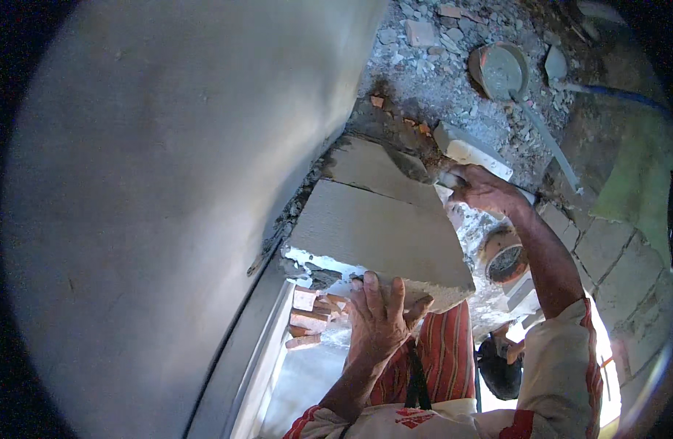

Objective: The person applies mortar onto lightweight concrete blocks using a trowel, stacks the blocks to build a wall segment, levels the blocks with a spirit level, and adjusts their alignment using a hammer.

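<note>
A pale grey block (380, 234) lies in front of me against the left wall, with a second grey block (354, 164) beyond it. Grey mortar clings along the near block's lower left edge. My left hand (384, 318) rests on the near face of this block, fingers spread and pointing upward. Beside the far block's right end, my right hand (479, 190) is closed round the handle of a trowel (411, 164), whose blade lies over that block's surface.
The wall (168, 183) fills the left. Rubble (420, 40), a bucket (497, 66) with a long rod, and a loose block (471, 146) lie ahead. A small mortar pot (504, 260) sits right; broken bricks (307, 318) show below. A green sheet (629, 183) lies far right.
</note>
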`<act>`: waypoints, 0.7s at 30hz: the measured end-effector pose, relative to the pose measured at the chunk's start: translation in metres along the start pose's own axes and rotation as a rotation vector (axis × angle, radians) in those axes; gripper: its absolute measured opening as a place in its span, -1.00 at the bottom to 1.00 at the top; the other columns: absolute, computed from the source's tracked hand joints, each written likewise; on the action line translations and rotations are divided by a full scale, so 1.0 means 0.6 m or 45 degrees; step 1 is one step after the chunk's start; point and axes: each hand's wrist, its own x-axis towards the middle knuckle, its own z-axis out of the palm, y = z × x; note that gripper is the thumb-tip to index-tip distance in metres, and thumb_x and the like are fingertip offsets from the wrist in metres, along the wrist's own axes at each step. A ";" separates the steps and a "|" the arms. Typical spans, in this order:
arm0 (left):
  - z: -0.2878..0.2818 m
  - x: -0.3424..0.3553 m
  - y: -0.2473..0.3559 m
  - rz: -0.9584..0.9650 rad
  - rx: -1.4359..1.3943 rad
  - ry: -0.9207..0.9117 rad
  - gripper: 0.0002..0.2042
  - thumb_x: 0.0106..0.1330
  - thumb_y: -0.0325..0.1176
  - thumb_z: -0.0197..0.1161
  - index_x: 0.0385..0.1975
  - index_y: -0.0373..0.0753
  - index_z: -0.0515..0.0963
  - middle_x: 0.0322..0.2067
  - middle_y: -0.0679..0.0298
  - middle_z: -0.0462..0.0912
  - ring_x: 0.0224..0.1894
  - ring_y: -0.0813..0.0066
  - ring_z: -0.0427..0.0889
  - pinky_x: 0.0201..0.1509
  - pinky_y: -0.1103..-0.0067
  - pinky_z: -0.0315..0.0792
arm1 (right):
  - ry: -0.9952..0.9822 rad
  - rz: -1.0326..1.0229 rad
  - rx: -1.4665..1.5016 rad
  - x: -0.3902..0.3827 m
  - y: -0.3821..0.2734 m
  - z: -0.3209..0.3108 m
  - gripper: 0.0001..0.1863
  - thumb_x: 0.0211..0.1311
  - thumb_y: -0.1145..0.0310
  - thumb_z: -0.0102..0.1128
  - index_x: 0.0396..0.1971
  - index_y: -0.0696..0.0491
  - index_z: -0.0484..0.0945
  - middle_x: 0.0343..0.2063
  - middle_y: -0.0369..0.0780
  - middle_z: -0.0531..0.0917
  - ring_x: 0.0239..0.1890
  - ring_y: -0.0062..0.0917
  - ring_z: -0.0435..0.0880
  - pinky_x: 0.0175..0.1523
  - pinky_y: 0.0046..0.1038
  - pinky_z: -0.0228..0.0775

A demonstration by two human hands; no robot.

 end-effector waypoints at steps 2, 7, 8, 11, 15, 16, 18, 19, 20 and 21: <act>-0.012 0.010 0.003 0.048 0.213 -0.031 -0.16 0.22 0.15 0.23 0.34 -0.25 0.05 0.11 -0.38 0.18 0.10 -0.46 0.27 0.02 -0.14 0.33 | -0.039 0.186 0.102 -0.026 0.003 -0.008 -0.37 0.00 0.36 0.30 0.14 0.17 0.38 -0.52 -0.16 0.60 -0.42 -0.38 0.57 -0.25 -0.38 0.44; -0.008 0.003 0.002 0.030 0.136 -0.099 -0.12 0.19 0.16 0.25 0.35 -0.24 0.03 0.23 -0.42 0.01 0.27 -0.49 0.06 0.19 -0.26 0.07 | 0.370 0.473 0.696 -0.097 0.101 0.060 -0.62 0.12 0.30 0.38 -0.14 0.11 0.47 -0.60 -0.37 0.49 -0.63 -0.69 0.38 -0.52 -0.51 0.27; -0.007 0.008 0.001 0.003 0.019 -0.029 -0.13 0.16 0.13 0.30 0.36 -0.19 0.06 0.29 -0.38 -0.05 0.33 -0.43 -0.03 0.26 -0.24 -0.08 | 0.456 0.499 0.839 -0.111 0.122 0.082 -0.65 0.10 0.32 0.37 -0.16 0.09 0.46 -0.62 -0.36 0.49 -0.64 -0.67 0.39 -0.53 -0.50 0.29; 0.004 0.004 -0.004 -0.018 -0.088 0.007 -0.17 0.16 0.09 0.32 0.36 -0.13 0.11 0.34 -0.33 -0.12 0.38 -0.39 -0.12 0.31 -0.23 -0.23 | 0.769 0.530 0.935 -0.148 0.147 0.146 -0.71 0.11 0.31 0.34 -0.25 0.06 0.44 -0.65 -0.37 0.46 -0.70 -0.68 0.38 -0.61 -0.52 0.26; 0.004 0.010 -0.006 0.016 -0.036 0.085 -0.20 0.20 0.13 0.27 0.36 -0.12 0.11 0.37 -0.28 -0.15 0.39 -0.38 -0.15 0.32 -0.23 -0.25 | 0.919 0.709 1.266 -0.186 0.127 0.203 -0.76 0.12 0.32 0.32 -0.37 0.06 0.43 -0.73 -0.40 0.39 -0.75 -0.68 0.35 -0.66 -0.53 0.21; 0.003 0.011 -0.007 0.029 -0.006 0.079 -0.18 0.20 0.14 0.26 0.36 -0.14 0.07 0.35 -0.31 -0.16 0.39 -0.38 -0.18 0.31 -0.24 -0.24 | 0.969 0.732 1.317 -0.192 0.124 0.221 -0.77 0.11 0.33 0.32 -0.41 0.05 0.42 -0.73 -0.40 0.40 -0.74 -0.68 0.35 -0.66 -0.53 0.20; 0.004 0.011 -0.006 0.059 0.019 0.061 -0.16 0.21 0.15 0.25 0.36 -0.15 0.04 0.34 -0.35 -0.18 0.40 -0.37 -0.21 0.31 -0.25 -0.24 | 1.012 0.842 1.308 -0.206 0.116 0.242 -0.78 0.11 0.35 0.33 -0.47 0.01 0.40 -0.69 -0.38 0.42 -0.73 -0.68 0.36 -0.66 -0.54 0.19; 0.006 0.011 -0.006 0.054 0.014 0.098 -0.19 0.23 0.16 0.21 0.36 -0.13 0.06 0.36 -0.29 -0.18 0.40 -0.35 -0.19 0.33 -0.23 -0.25 | 1.100 0.771 1.421 -0.211 0.118 0.266 -0.77 0.17 0.28 0.31 -0.50 0.01 0.42 -0.75 -0.42 0.39 -0.74 -0.73 0.35 -0.69 -0.55 0.20; 0.007 0.011 -0.006 0.047 0.012 0.134 -0.22 0.24 0.17 0.18 0.36 -0.11 0.08 0.38 -0.24 -0.19 0.41 -0.33 -0.18 0.35 -0.20 -0.26 | 1.114 0.742 1.353 -0.216 0.122 0.281 -0.77 0.16 0.28 0.31 -0.45 0.02 0.42 -0.72 -0.41 0.39 -0.74 -0.73 0.35 -0.68 -0.55 0.21; 0.007 0.012 -0.005 0.064 0.007 0.122 -0.22 0.24 0.17 0.18 0.36 -0.11 0.08 0.38 -0.24 -0.19 0.41 -0.33 -0.18 0.35 -0.20 -0.26 | 1.125 0.714 1.285 -0.220 0.128 0.299 -0.76 0.15 0.27 0.32 -0.40 0.03 0.42 -0.70 -0.41 0.40 -0.74 -0.72 0.35 -0.68 -0.56 0.22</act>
